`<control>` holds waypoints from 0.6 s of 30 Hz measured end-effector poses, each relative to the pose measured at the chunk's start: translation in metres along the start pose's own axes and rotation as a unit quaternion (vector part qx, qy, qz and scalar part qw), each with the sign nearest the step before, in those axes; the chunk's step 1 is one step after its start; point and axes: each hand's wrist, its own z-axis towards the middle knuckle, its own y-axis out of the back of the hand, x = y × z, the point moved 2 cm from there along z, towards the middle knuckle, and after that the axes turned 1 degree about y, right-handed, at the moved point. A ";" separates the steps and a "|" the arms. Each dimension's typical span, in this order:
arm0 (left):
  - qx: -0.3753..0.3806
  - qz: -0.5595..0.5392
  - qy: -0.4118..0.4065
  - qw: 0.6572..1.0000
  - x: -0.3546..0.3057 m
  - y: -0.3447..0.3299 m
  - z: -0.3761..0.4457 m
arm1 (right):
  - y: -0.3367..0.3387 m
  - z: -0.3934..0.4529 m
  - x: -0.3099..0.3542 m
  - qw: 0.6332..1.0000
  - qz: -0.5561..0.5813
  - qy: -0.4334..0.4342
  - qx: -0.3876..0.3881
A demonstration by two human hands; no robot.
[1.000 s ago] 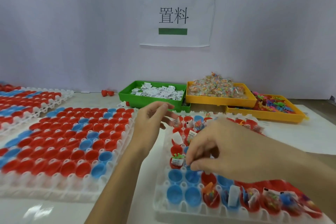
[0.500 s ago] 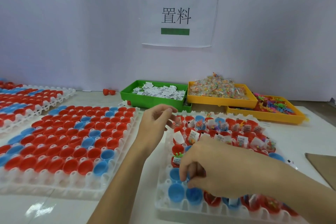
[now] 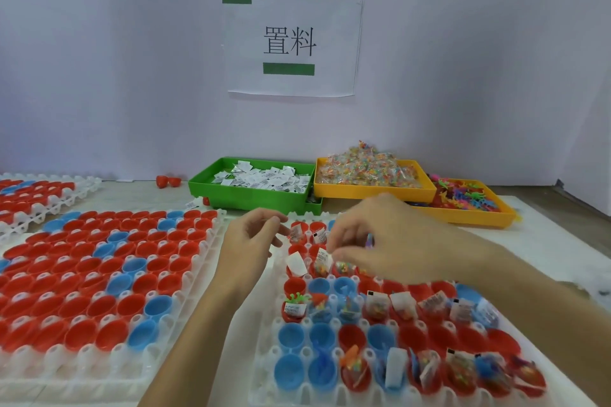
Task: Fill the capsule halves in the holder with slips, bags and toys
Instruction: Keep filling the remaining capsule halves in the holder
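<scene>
Head view — both hands (image 3: 380, 241) over holder (image 3: 264, 387), fingers curled, capsule halves (image 3: 291, 337) below

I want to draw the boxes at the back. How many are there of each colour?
Green tray with paper slips: 1
Yellow tray with little bags: 1
Yellow tray with plastic toys: 1
Total: 3 trays
</scene>
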 end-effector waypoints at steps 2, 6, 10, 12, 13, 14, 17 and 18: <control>-0.012 0.013 0.006 1.000 0.004 -0.001 0.001 | 0.025 0.021 -0.036 0.996 -0.018 -0.022 -0.080; -0.028 0.039 0.009 0.999 0.009 -0.001 0.002 | 0.049 0.061 -0.117 0.964 -0.030 -0.157 -0.212; -0.035 0.044 0.010 0.998 0.011 0.000 0.005 | 0.053 0.086 -0.162 0.938 -0.021 -0.230 -0.258; -0.043 0.043 0.008 0.998 0.012 0.001 0.006 | 0.051 0.098 -0.169 0.933 -0.035 -0.241 -0.265; -0.046 0.042 0.008 0.998 0.012 0.001 0.006 | 0.051 0.103 -0.171 0.932 -0.037 -0.244 -0.264; -0.047 0.042 0.009 0.998 0.012 0.001 0.007 | 0.050 0.107 -0.171 0.934 -0.038 -0.247 -0.255; -0.046 0.043 0.003 0.998 0.011 0.000 0.007 | 0.043 0.117 -0.170 0.941 -0.033 -0.253 -0.221; -0.045 0.044 0.000 0.998 0.010 0.000 0.006 | 0.040 0.119 -0.169 0.942 -0.037 -0.254 -0.215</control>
